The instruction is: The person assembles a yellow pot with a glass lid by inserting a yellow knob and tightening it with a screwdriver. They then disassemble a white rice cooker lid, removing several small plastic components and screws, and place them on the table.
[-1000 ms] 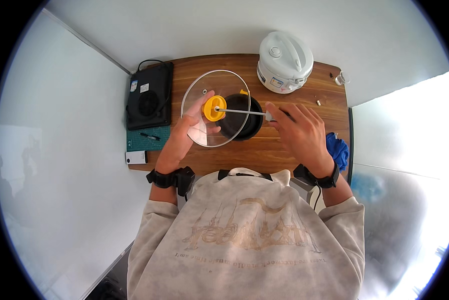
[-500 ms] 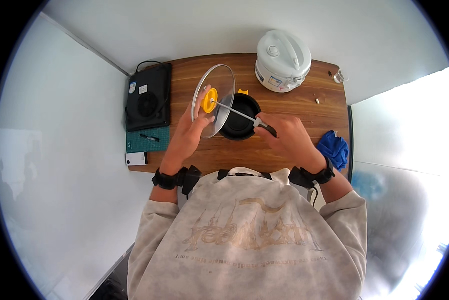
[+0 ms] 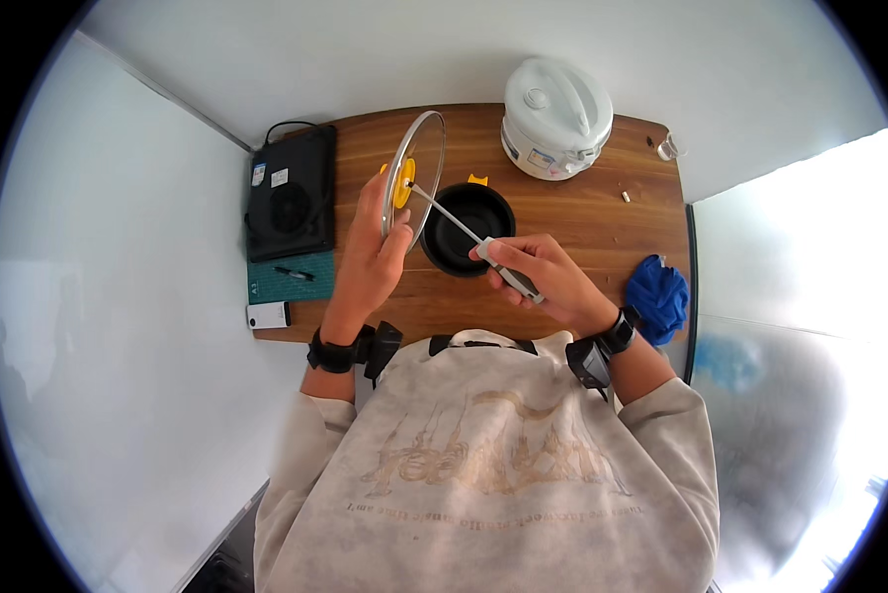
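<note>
Since half a second ago, the lid [image 3: 413, 184] has tipped further: I now see it almost edge-on, standing upright above the wooden table [image 3: 582, 232], where before its glass face was turned more toward the camera. The left hand [image 3: 373, 259] has come up with it and sits higher over the table. The right hand [image 3: 538, 280] has slid a little left and toward the body, and the screwdriver [image 3: 471, 238] now slants more steeply up to the lid's middle.

The left hand's fingers are closed on the lid's near rim, thumb on one side. The right hand's fingers are wrapped tight around the screwdriver's grey handle. The tip meets the lid at its yellow knob [image 3: 403, 184] (whether it sits in a screw I cannot make out; the part is too small). The knob is half hidden by the glass edge.

Below the shaft stands a black pot [image 3: 466, 229], its left rim covered by the lid. A white rice cooker [image 3: 555, 116] stands at the far edge, a black hotplate [image 3: 291, 192] at the left end, a green mat [image 3: 290, 277] with a pen in front of it. A blue cloth [image 3: 658, 296] lies at the right edge, near the right wrist.
</note>
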Demonstrator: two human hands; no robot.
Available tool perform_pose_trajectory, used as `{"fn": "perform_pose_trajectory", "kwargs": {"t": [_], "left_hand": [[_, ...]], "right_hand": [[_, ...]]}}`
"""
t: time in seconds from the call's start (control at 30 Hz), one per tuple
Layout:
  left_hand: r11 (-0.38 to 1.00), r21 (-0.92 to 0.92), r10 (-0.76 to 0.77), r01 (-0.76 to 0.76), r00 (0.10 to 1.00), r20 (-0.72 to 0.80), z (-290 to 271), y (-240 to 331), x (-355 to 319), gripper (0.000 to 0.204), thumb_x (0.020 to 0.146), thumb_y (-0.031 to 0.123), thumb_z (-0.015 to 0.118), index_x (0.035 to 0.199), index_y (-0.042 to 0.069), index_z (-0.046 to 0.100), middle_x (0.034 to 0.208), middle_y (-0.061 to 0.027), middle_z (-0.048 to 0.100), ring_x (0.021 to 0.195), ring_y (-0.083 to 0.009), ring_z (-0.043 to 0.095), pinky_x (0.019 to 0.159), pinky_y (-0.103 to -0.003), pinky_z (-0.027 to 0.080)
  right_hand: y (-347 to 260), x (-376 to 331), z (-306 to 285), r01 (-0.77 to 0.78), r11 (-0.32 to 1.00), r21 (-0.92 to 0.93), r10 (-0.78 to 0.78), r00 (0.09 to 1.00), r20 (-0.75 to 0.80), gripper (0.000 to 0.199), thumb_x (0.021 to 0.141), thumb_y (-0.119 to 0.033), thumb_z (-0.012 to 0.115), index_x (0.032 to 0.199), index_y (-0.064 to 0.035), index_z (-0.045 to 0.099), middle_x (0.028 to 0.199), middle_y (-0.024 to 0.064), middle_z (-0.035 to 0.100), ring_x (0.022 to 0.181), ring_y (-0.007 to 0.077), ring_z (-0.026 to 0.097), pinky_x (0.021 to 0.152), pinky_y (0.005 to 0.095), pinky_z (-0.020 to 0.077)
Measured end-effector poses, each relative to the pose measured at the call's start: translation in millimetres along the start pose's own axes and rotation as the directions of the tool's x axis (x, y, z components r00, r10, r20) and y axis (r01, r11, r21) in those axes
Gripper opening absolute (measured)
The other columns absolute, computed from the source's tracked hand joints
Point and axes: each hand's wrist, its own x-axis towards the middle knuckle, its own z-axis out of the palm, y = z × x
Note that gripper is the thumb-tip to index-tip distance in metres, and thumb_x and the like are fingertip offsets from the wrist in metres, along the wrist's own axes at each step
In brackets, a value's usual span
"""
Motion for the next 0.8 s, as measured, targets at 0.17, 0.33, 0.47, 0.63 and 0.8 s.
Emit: {"fn": "perform_pose_trajectory", "kwargs": {"t": [0.17,0.33,0.47,0.63,0.8], "left_hand": [[0.986,-0.137,-0.097,0.093,0.995,-0.022,-0.9,1.4,0.4,0.060,0.095,0.015,0.035,0.154,0.002,0.029,0.159,-0.0095,0.030,0.141,-0.0252,0.039,0.111,-0.036,0.040],[0.929,-0.333,-0.172,0.159,0.985,-0.008,-10.5,-7.3,1.4,0.064,0.093,0.021,0.036,0.154,0.003,0.030,0.156,-0.0110,0.036,0.138,-0.0252,0.041,0.106,-0.040,0.044],[0.799,-0.552,-0.254,0.240,0.966,0.052,-19.1,-17.2,-1.5,0.065,0.094,0.029,0.037,0.154,0.005,0.030,0.155,-0.0124,0.036,0.136,-0.0274,0.044,0.101,-0.044,0.048],[0.804,-0.535,-0.232,0.261,0.965,0.122,-24.5,-12.8,-3.8,0.064,0.095,0.031,0.035,0.153,0.003,0.033,0.155,-0.0125,0.037,0.134,-0.0286,0.046,0.099,-0.043,0.051],[0.828,-0.478,-0.240,0.295,0.955,0.174,-24.9,-8.5,-7.2,0.064,0.095,0.033,0.035,0.151,0.002,0.036,0.153,-0.0130,0.039,0.133,-0.0275,0.047,0.097,-0.041,0.052]], "right_hand": [[-0.7,2.9,-1.8,0.036,0.999,-0.041,-0.037,0.999,-0.025,0.038,0.101,-0.033,0.058,0.108,0.0028,0.067,0.073,-0.0002,0.059,0.057,0.0048,0.050,0.049,0.0209,0.0380],[-3.5,1.0,-7.6,0.068,0.962,-0.263,-0.093,0.992,-0.081,0.030,0.097,-0.028,0.062,0.109,-0.0012,0.067,0.072,0.0030,0.062,0.056,0.0103,0.053,0.053,0.0254,0.0417],[-10.4,-8.0,-8.9,0.282,0.473,-0.835,-0.573,0.818,-0.048,0.027,0.089,-0.022,0.070,0.110,-0.0055,0.067,0.077,0.0101,0.067,0.060,0.0234,0.060,0.058,0.0328,0.0479],[-18.8,-15.6,-10.3,0.256,0.154,-0.954,-0.728,0.682,0.065,0.031,0.082,-0.020,0.075,0.111,-0.0089,0.068,0.082,0.0079,0.069,0.067,0.0286,0.063,0.062,0.0372,0.0515],[-30.0,-16.6,-11.4,0.253,-0.118,-0.960,-0.770,0.587,0.249,0.032,0.079,-0.014,0.075,0.110,-0.0108,0.069,0.088,0.0030,0.068,0.075,0.0220,0.064,0.062,0.0346,0.0521]]}}
